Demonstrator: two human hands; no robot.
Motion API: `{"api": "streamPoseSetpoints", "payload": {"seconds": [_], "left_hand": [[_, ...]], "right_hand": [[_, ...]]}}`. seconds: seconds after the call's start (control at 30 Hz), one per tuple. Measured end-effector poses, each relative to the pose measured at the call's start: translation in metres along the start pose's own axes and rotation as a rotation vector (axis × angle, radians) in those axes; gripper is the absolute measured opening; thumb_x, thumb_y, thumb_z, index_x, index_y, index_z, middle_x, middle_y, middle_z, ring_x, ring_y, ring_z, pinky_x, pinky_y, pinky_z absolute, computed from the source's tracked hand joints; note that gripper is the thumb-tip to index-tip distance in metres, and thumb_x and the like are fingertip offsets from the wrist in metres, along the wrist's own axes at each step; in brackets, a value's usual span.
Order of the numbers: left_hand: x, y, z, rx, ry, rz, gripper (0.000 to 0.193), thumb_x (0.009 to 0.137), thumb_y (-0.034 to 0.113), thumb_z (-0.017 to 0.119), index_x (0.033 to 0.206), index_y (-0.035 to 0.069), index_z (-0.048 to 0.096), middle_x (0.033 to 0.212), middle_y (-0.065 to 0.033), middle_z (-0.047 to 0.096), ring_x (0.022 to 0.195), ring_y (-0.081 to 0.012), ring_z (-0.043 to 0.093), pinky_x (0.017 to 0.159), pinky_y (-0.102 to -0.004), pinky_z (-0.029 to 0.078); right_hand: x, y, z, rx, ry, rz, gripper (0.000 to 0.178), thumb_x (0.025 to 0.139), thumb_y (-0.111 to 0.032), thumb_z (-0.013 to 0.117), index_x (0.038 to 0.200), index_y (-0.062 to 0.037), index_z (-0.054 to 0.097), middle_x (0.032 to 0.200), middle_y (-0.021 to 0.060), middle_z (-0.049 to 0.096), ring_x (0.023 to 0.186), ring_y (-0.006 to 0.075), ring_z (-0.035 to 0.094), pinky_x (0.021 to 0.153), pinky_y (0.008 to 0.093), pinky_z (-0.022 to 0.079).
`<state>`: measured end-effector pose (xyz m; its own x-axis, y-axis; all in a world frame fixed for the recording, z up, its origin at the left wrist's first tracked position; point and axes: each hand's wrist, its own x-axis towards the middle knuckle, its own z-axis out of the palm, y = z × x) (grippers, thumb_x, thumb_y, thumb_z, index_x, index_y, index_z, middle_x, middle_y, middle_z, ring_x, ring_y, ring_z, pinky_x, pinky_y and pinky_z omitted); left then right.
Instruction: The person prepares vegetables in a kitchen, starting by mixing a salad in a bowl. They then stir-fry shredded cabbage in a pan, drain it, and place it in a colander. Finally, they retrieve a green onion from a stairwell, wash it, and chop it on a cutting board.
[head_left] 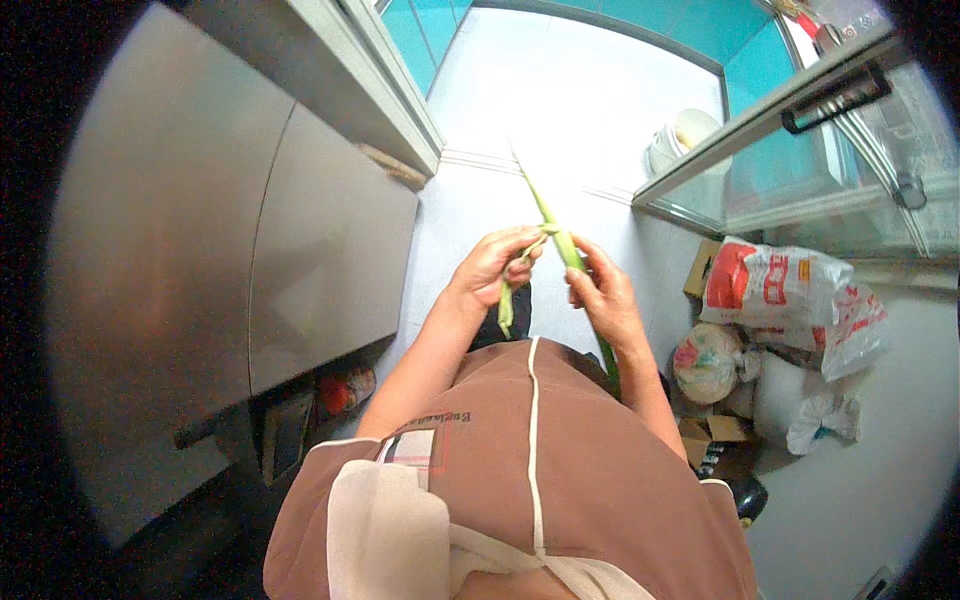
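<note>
A long green vegetable stalk (564, 248), perhaps a large scallion, slants in front of me, its thin tip pointing away. My right hand (607, 298) is closed around its middle, thumb on the near side. The lower end runs down past my right wrist. Beside it, my left hand (497, 264) pinches a pale green leafy strip (506, 308) that hangs below the fingers. At the top this strip meets the stalk near my left fingertips; whether it is still attached I cannot tell. A brown apron (600, 470) with light piping covers my front, under both forearms.
A grey metal cabinet (330, 250) stands close on my left. To the right are a glass door (780, 190) with a black handle, white-and-red plastic bags (780, 295) and cardboard boxes (725, 430). A white bucket (665, 150) stands beyond the doorway on the bright floor.
</note>
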<state>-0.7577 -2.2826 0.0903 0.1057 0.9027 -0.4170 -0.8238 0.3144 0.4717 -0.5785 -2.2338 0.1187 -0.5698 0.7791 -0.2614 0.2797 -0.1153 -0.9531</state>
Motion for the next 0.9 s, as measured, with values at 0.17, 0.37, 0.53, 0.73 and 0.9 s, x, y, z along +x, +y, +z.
{"api": "streamPoseSetpoints", "payload": {"seconds": [0.17,0.37,0.53,0.73,0.9], "left_hand": [[0.170,0.106,0.056,-0.219,-0.007,-0.198,0.011,0.090,0.014,0.049,0.089,0.003,0.051,0.068,0.0000,0.054,0.043,-0.0011,0.039,0.037,-0.0135,0.030],[0.334,0.195,0.085,-0.377,-0.072,-0.277,0.012,0.089,0.012,0.046,0.094,0.002,0.048,0.072,-0.0035,0.054,0.047,-0.0028,0.040,0.038,-0.0153,0.033],[0.510,0.268,0.073,-0.352,-0.117,-0.277,0.007,0.085,0.012,0.052,0.087,0.005,0.052,0.071,-0.0011,0.055,0.048,-0.0042,0.042,0.038,-0.0160,0.032],[0.656,0.318,0.098,-0.084,0.195,-0.060,0.013,0.086,0.017,0.052,0.084,0.005,0.050,0.071,-0.0015,0.054,0.048,-0.0043,0.042,0.037,-0.0150,0.031],[0.748,0.279,0.125,0.408,0.244,-0.221,0.015,0.088,0.017,0.049,0.084,0.003,0.050,0.072,-0.0061,0.054,0.048,-0.0067,0.042,0.033,-0.0167,0.030]], "right_hand": [[0.112,-0.063,-0.087,0.095,0.140,0.074,0.040,0.084,-0.004,0.053,0.124,-0.0070,0.047,0.069,0.0000,0.052,0.055,0.0061,0.049,0.049,0.0215,0.042],[0.190,-0.087,-0.148,0.109,0.255,0.156,0.040,0.085,-0.004,0.053,0.124,-0.0043,0.046,0.074,-0.0002,0.050,0.057,0.0051,0.046,0.049,0.0193,0.038],[0.258,-0.086,-0.215,0.113,0.231,0.239,0.039,0.085,-0.003,0.052,0.123,-0.0042,0.047,0.073,-0.0004,0.051,0.056,0.0048,0.046,0.051,0.0191,0.039],[0.307,-0.071,-0.298,0.309,0.215,0.355,0.039,0.085,-0.002,0.052,0.123,-0.0043,0.047,0.075,-0.0001,0.052,0.056,0.0052,0.047,0.051,0.0203,0.040],[0.348,-0.076,-0.345,0.429,0.387,0.351,0.041,0.085,-0.002,0.051,0.125,-0.0023,0.043,0.074,0.0018,0.052,0.056,0.0059,0.047,0.051,0.0207,0.039]]}}
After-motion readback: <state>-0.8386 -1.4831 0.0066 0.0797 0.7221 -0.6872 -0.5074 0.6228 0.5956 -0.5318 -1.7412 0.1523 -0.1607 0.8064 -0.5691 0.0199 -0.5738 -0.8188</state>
